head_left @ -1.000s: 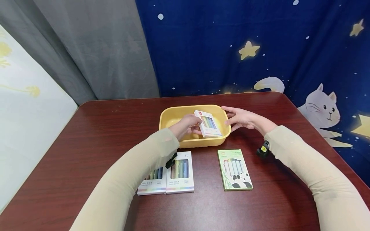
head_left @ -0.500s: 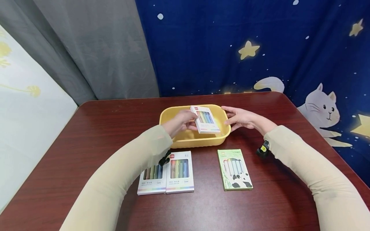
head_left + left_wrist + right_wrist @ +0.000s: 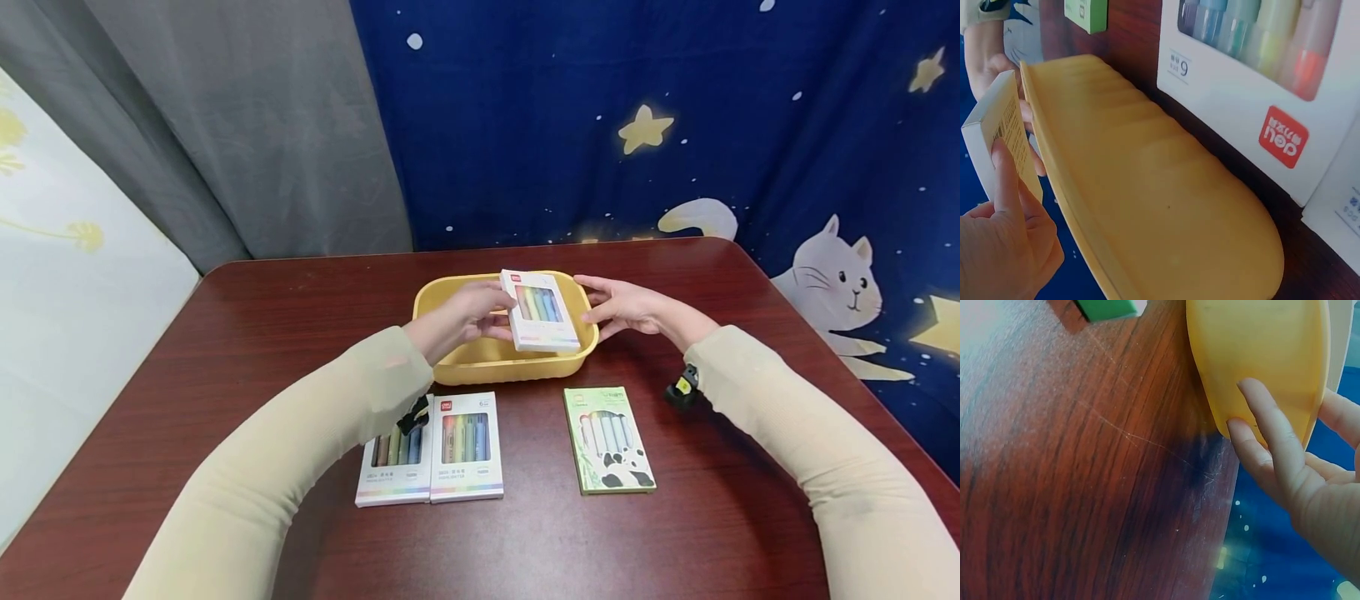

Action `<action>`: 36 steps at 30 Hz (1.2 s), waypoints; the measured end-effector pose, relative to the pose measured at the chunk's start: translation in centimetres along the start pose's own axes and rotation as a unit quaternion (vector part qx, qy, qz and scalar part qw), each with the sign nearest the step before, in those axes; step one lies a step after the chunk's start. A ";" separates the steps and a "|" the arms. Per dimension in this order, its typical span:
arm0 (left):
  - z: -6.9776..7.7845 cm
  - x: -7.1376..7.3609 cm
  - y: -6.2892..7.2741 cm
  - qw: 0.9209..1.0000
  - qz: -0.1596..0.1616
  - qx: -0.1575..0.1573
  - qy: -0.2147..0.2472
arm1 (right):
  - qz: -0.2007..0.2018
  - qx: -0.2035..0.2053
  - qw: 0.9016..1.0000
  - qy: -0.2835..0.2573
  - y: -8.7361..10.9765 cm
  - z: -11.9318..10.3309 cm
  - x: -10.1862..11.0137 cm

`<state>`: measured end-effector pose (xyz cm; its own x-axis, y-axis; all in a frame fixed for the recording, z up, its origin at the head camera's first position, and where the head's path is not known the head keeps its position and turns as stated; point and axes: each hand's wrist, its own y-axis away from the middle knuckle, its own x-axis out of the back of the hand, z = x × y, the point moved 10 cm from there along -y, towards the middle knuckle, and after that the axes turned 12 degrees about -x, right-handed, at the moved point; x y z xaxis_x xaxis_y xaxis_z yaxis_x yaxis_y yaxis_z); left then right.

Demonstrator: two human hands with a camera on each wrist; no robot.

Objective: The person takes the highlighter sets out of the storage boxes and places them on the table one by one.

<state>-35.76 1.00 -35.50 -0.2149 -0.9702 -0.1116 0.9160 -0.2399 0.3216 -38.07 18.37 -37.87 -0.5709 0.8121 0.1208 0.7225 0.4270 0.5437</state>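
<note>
In the head view a white box of highlighters (image 3: 540, 310), with a window showing coloured pens, hangs tilted over the right part of a yellow plastic basket (image 3: 480, 372). My left hand (image 3: 474, 312) pinches its left edge; in the left wrist view the fingers (image 3: 1005, 181) lie against the box's printed back (image 3: 1013, 134). My right hand (image 3: 626, 307) is at the basket's right end. The right wrist view shows its fairly straight fingers (image 3: 1272, 422) touching the outside of the basket wall (image 3: 1257, 344). The basket's floor is partly hidden by the box and left hand.
Two more white highlighter boxes (image 3: 467, 479) lie side by side in front of the basket, the left one partly under my left sleeve. A green panda-print pen box (image 3: 611, 442) lies to the right. A dark red-brown table (image 3: 525, 550) carries everything, with curtains behind.
My left hand has lifted the highlighter box from low in the basket to above it, and the left forearm has swung left. The right hand and basket have stayed put.
</note>
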 end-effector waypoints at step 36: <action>-3.8 -2.5 8.6 0.994 -0.108 -0.009 -0.012 | 0.014 0.000 1.000 0.006 0.1 0.0 0.0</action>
<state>-26.06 1.45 -36.05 -0.4153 -0.8966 -0.1538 0.8535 -0.4426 0.2751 -38.02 18.45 -37.83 -0.5553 0.8186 0.1466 0.7380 0.4038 0.5407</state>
